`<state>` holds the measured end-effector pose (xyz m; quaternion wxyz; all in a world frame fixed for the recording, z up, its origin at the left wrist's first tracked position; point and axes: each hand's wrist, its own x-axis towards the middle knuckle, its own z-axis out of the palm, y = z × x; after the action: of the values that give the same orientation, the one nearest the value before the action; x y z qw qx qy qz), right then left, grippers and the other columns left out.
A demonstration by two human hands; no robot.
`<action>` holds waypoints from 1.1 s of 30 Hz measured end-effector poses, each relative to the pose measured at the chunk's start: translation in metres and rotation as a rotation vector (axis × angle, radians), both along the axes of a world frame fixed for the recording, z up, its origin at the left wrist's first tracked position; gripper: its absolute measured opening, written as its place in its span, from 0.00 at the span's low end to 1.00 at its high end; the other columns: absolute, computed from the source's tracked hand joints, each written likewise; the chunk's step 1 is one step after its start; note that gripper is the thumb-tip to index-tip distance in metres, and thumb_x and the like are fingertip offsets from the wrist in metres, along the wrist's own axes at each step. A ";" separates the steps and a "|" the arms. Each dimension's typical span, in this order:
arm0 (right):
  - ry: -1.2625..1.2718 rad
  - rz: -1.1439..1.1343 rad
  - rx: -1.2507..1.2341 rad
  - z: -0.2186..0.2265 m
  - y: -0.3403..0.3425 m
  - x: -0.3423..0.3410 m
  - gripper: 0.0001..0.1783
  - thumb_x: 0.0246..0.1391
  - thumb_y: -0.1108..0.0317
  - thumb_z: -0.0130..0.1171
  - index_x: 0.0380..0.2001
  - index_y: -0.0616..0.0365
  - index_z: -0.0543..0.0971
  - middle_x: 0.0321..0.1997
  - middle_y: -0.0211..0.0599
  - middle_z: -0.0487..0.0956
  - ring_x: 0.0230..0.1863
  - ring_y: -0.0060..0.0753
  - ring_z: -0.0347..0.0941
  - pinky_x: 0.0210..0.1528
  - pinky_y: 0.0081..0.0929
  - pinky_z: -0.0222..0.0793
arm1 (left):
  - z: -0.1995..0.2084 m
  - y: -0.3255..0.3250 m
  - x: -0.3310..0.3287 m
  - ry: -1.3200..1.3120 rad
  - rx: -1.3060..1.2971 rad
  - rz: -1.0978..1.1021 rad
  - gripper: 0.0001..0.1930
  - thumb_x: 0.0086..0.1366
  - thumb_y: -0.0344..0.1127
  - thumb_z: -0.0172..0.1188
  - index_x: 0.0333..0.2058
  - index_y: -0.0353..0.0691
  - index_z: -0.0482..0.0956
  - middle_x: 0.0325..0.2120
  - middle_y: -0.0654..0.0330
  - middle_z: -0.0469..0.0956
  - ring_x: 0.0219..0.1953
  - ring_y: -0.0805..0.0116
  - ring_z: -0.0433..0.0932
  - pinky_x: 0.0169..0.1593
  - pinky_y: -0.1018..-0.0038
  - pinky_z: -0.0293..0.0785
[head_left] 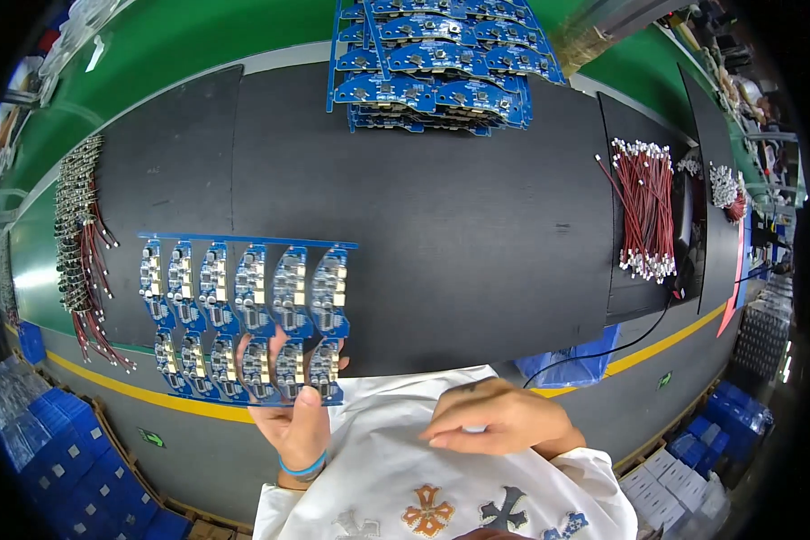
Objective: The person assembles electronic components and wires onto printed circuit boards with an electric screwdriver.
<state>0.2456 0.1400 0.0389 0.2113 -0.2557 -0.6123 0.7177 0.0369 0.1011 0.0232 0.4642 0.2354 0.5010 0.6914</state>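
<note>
Circuit panel: blue rectangular panel of small printed circuit boards [243,315], two rows of six boards carrying silver and yellow parts, held flat above the near edge of the mat, just left of centre
Left hand: left hand [297,409] clamped on the panel's lower edge, thumb on top near the lower right corner, fingertips showing behind the bottom row; a blue band circles the wrist
Right hand: right hand [495,418] holds nothing, fingers loosely together and pointing left, resting against the white garment, well apart from the panel
Work surface: black rubber mat [477,234] covering a green bench [180,40] whose near side has a yellow stripe
Board stack: pile of similar blue circuit panels [436,63] at the far edge of the mat, fanned slightly
Right wires: bundle of dark red wires with white end connectors [646,207] lying on the mat's right side
Left wires: row of small metal parts with red and black leads [79,238] along the mat's left edge
Bins: blue plastic trays [54,450] below the bench at lower left
</note>
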 end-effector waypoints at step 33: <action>-0.082 -0.389 -0.399 -0.026 0.027 -0.066 0.03 0.51 0.76 0.56 0.28 0.66 0.75 0.26 0.30 0.76 0.25 0.14 0.70 0.26 0.13 0.68 | -0.032 -0.007 0.012 0.536 0.077 -0.339 0.18 0.60 0.21 0.47 0.51 0.26 0.62 0.47 0.49 0.69 0.46 0.64 0.70 0.49 0.74 0.64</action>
<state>0.1791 0.1672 0.0127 0.2656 -0.4337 -0.4063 0.7591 0.0492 0.0936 -0.0088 0.4152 0.5068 0.5325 0.5359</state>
